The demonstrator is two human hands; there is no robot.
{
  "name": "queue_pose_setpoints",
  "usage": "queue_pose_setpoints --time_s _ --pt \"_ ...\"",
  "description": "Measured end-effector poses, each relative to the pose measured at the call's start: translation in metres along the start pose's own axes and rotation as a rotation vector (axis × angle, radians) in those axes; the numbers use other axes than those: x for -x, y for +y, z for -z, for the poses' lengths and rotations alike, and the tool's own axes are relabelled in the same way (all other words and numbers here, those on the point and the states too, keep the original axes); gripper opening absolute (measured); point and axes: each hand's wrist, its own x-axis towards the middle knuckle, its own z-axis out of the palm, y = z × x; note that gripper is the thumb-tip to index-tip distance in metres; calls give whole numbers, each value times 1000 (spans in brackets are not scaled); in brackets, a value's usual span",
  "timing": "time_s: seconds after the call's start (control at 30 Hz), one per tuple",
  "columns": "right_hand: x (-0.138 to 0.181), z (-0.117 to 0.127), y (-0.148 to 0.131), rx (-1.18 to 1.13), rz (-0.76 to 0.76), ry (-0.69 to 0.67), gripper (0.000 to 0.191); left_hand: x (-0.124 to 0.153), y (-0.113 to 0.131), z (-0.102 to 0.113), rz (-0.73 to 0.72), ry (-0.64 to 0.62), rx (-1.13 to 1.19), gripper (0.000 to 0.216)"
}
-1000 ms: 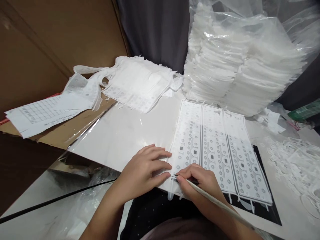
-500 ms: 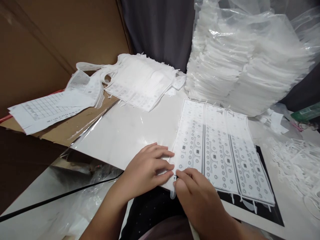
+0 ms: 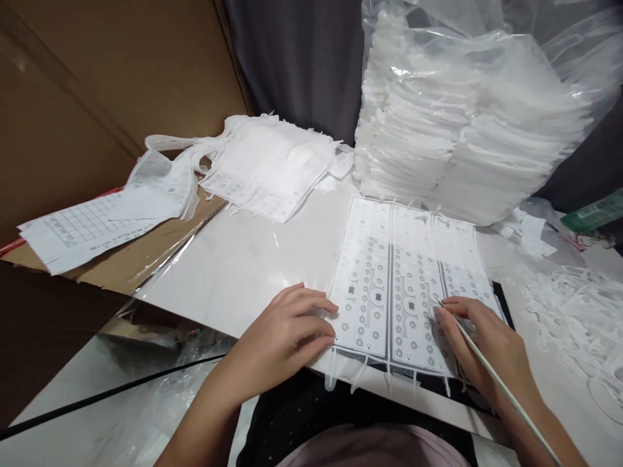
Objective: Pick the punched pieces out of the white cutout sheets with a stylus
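Note:
A white die-cut sheet (image 3: 389, 272) with three columns of small round and square cutouts lies flat in front of me. My left hand (image 3: 285, 331) rests with fingers stretched out on its near left edge, pressing it down. My right hand (image 3: 487, 344) is closed in a pinch around a thin white stick (image 3: 506, 389), whose tip touches the sheet between the middle and right columns. The stick's long end runs back past my wrist toward the lower right.
A tall bagged stack of white sheets (image 3: 462, 123) stands behind. A loose pile of sheets (image 3: 272, 162) and a gridded paper (image 3: 82, 224) lie on cardboard (image 3: 121, 259) at left. Punched-out white scraps (image 3: 579, 318) cover the right. A black mat (image 3: 506, 305) shows under the sheet.
My right hand has moved from the sheet's near left corner, beside my left hand, to the right columns of the sheet. The left hand has stayed on the left edge.

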Motion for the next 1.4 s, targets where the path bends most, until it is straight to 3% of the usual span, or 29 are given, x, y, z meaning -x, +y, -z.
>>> queue_pose_setpoints --time_s 0.17,0.33,0.6,0.87,1.0,1.23,1.4 --pt "-15 5 5 -7 133 -52 16 -16 18 -11 -78 -2 -21 12" --pt "-32 -8 -3 -153 201 -168 18 -32 33 -20 -154 -2 -48 14" --pt "-27 -29 6 -391 23 -244 21 -40 46 -27 -163 -19 -203 17" --pt "-27 -28 8 -471 6 -240 20 -51 66 -30 -55 -230 -515 24" --pt "-26 -27 9 -462 39 -242 19 -52 66 -31 -66 -266 -583 24" --pt "-22 -23 16 -361 163 -280 18 -45 68 -30 -98 -263 -440 28" --pt "-17 -21 24 -324 164 -319 17 -44 50 -27 -65 -95 -259 18"
